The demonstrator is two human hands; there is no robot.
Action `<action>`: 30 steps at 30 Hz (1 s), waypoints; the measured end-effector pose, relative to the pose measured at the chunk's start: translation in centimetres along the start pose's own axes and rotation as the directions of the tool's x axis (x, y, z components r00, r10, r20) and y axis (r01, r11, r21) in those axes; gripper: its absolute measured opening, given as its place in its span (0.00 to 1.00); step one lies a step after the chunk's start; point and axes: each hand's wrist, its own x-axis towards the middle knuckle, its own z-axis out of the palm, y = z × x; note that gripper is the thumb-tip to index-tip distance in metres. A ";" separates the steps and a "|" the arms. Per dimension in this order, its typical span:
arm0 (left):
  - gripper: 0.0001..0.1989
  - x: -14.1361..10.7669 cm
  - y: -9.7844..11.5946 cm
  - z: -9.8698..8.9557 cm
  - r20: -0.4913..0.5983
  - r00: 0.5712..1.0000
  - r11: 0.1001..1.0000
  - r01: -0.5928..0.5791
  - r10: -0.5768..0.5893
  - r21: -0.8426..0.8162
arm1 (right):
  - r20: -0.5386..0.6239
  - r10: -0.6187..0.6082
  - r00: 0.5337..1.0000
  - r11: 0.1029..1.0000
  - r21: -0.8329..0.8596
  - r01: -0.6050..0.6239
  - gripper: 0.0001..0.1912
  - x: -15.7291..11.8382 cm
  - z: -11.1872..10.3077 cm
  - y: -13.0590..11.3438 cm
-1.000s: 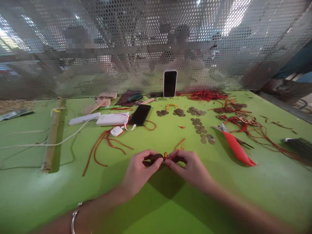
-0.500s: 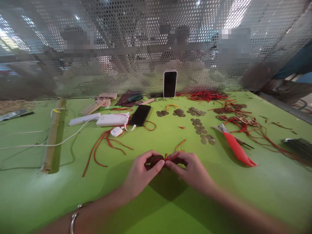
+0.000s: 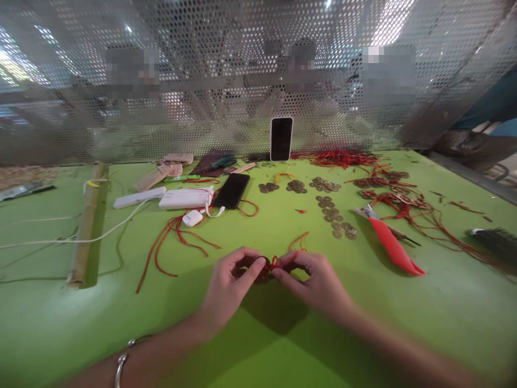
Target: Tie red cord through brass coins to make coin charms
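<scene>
Hands: 2 pcs., i.e. left hand and right hand. Phones: 2 pcs. White blocks: 2 pcs. Of 1 pc. each: white case, stick, bracelet, brush, yellow cord, red tool, table, mesh wall. Coin piles: 3 in far row; others overlap, exact no. can't be told. Red cords: several, tangled, exact qty. unclear.

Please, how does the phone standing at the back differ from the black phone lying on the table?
The standing phone is upright near the perforated panel, while the lying phone rests flat on the green table. The standing phone has a white border; the lying phone looks black all over. The standing phone is farther back, the lying phone nearer to the camera. Both show a dark, roughly rectangular face.
</scene>
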 end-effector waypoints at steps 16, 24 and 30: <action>0.09 -0.1 0.2 0.1 0.165 0.986 0.988 -0.059 0.035 0.146 | -0.075 -0.014 0.997 0.993 0.112 0.022 0.06 -0.2 -0.2 0.1; 0.07 -0.4 0.3 0.4 0.183 0.983 0.994 -0.013 -0.008 0.112 | -0.096 -0.006 0.995 0.992 0.126 0.018 0.06 -0.1 0.1 0.3; 0.05 -0.4 0.6 0.4 0.174 0.985 0.996 -0.028 0.013 0.085 | -0.032 0.033 0.999 0.977 0.212 -0.025 0.08 -0.2 0.0 0.3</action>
